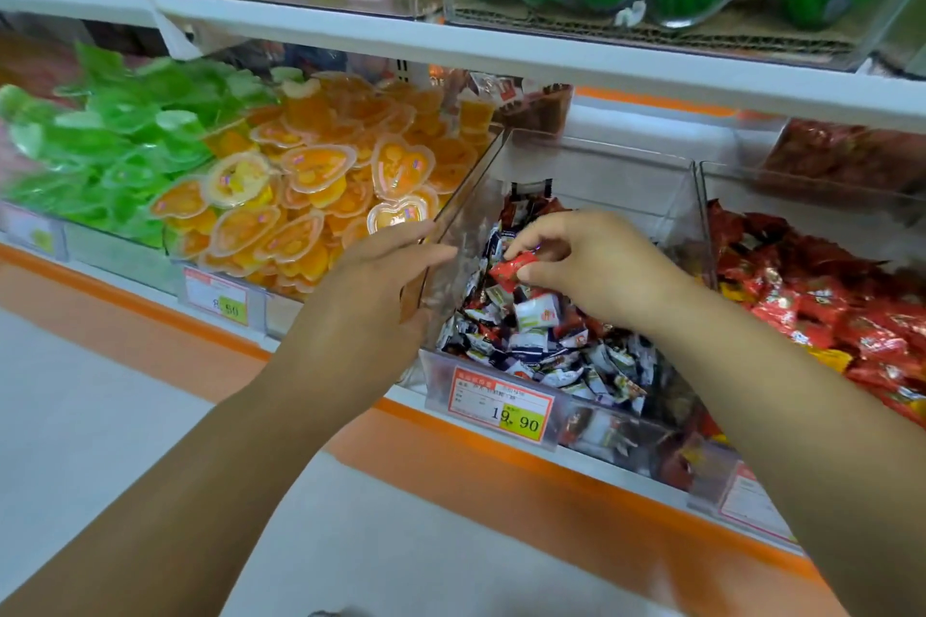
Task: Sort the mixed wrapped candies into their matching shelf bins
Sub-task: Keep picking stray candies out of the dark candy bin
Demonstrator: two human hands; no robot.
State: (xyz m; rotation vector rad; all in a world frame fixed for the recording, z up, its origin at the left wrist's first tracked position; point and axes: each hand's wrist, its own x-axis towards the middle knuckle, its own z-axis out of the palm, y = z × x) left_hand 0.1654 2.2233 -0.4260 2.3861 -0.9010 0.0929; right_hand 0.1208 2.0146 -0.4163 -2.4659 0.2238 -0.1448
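Left hand (381, 281) braces, fingers straight, against the wall of the clear bin (471, 200) to steady it; right hand (596, 261) pinches 1 red candy (516, 268) above the mixed pile (531, 336), likely bound for the red heap (812, 296) alongside.

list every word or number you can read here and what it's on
"19. 90": middle price tag, on the mixed candy bin
"90": left price tag, under the orange jellies; first digit blurred
Other tag print and the red candy in the right hand: unreadable
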